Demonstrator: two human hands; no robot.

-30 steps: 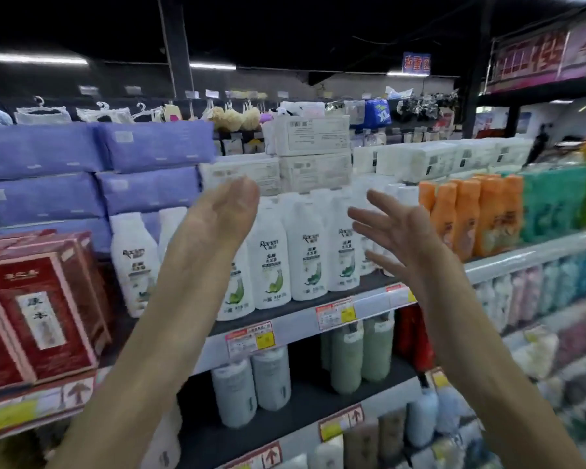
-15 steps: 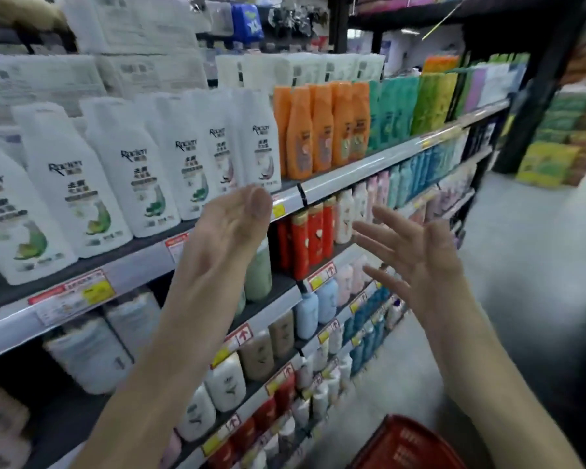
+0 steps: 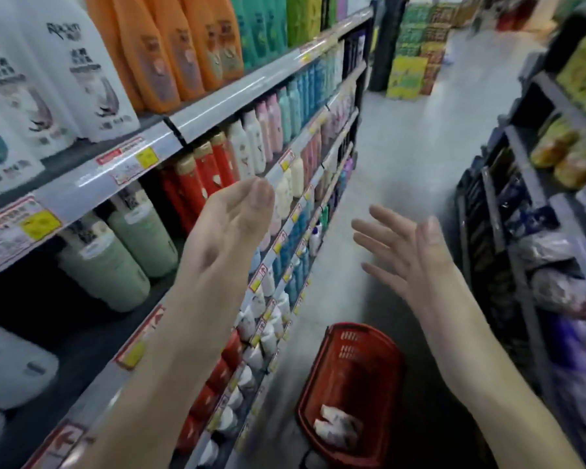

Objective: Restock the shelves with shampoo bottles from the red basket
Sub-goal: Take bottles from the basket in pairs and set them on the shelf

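The red basket (image 3: 352, 353) stands on the aisle floor below my hands, with a pale bottle (image 3: 339, 429) lying in its near end. My left hand (image 3: 230, 221) is raised in front of the shelves, fingers relaxed and holding nothing. My right hand (image 3: 410, 252) hovers over the aisle above the basket, fingers spread, also holding nothing. White shampoo bottles (image 3: 82, 72) and orange bottles (image 3: 170, 45) fill the upper shelf (image 3: 217, 103) on the left. Red bottles (image 3: 203, 170) stand on the shelf below.
Pale green bottles (image 3: 129, 252) sit on a lower shelf with dark room around them. Shelves of small coloured bottles run down the left side. Another rack (image 3: 535, 204) of packaged goods lines the right. Stacked yellow-green boxes (image 3: 410, 72) stand at the aisle's far end.
The view has swung right and downward, from the shelf front to along the aisle, bringing the red basket fully into sight. Both hands stay raised and hold nothing.
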